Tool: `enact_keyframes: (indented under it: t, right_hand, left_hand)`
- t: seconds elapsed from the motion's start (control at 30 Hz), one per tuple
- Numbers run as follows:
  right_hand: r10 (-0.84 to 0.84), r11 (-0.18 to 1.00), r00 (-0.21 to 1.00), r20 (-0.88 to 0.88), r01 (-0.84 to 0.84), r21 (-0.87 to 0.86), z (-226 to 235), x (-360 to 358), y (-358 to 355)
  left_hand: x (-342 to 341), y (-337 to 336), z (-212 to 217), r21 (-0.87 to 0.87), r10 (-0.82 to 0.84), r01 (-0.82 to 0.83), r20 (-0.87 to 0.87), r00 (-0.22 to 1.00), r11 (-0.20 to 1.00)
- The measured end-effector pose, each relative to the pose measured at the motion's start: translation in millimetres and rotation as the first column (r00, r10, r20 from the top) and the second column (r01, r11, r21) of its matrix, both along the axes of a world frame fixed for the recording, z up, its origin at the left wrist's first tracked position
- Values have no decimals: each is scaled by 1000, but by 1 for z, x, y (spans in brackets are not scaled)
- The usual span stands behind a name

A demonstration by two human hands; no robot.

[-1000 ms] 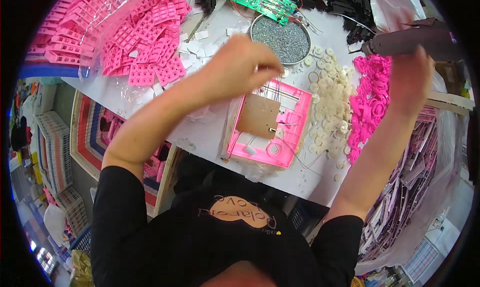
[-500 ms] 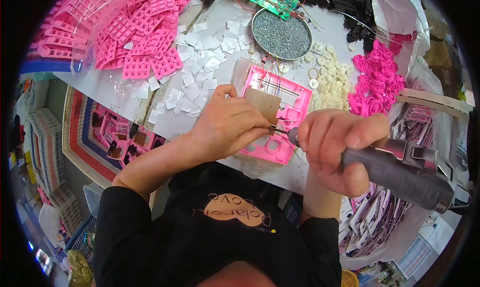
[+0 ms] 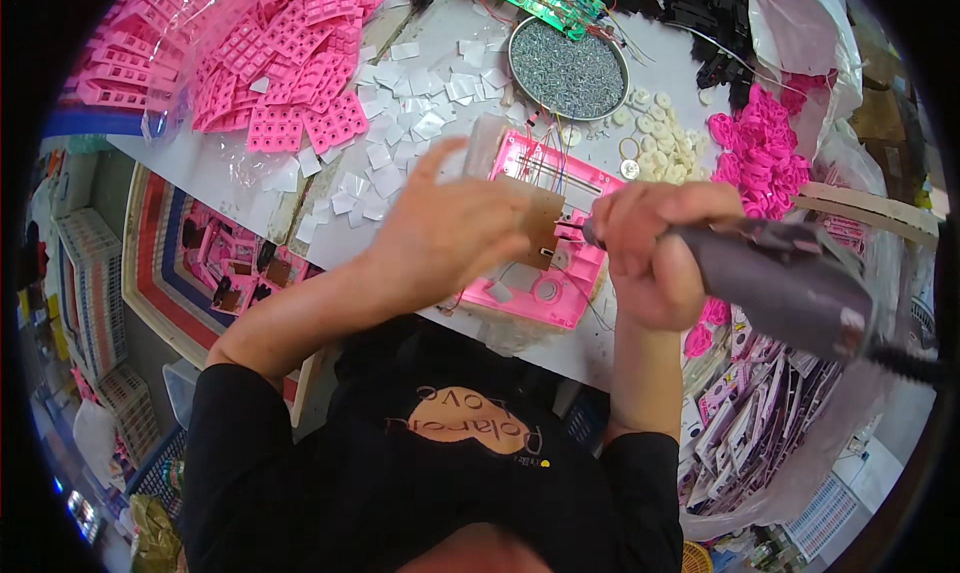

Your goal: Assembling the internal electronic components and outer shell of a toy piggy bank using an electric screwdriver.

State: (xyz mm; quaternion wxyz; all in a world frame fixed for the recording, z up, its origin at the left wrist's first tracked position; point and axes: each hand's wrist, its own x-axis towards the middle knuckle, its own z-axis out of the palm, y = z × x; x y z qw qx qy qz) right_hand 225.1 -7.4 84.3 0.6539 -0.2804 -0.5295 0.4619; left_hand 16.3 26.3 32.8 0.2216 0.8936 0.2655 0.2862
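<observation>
Pink plastic housing mid tabletop, left hand spread flat on its brown board, right hand just right, fist round grey electric screwdriver, tip at housing's right edge

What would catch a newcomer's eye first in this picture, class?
At centre, the right hand grips a grey power screwdriver, its tip on a pink casing that the left hand steadies. A big heap of pink parts fills the table's upper left. Above the casing sits a round dish of screws, with white discs and pink rings to its right.
</observation>
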Motion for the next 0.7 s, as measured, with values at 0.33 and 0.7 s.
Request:
enact_keyframes:
  t: [0.33,0.7]
  right_hand:
    - [-47,997,992,114,53,-51,-26,-6,5]
    - [42,999,989,141,-43,6,-16,-3,14]
  left_hand:
    - [1,-21,-8,36,-47,50,-80,996,998]
    - [-4,-20,-5,-141,-12,7,-39,999,990]
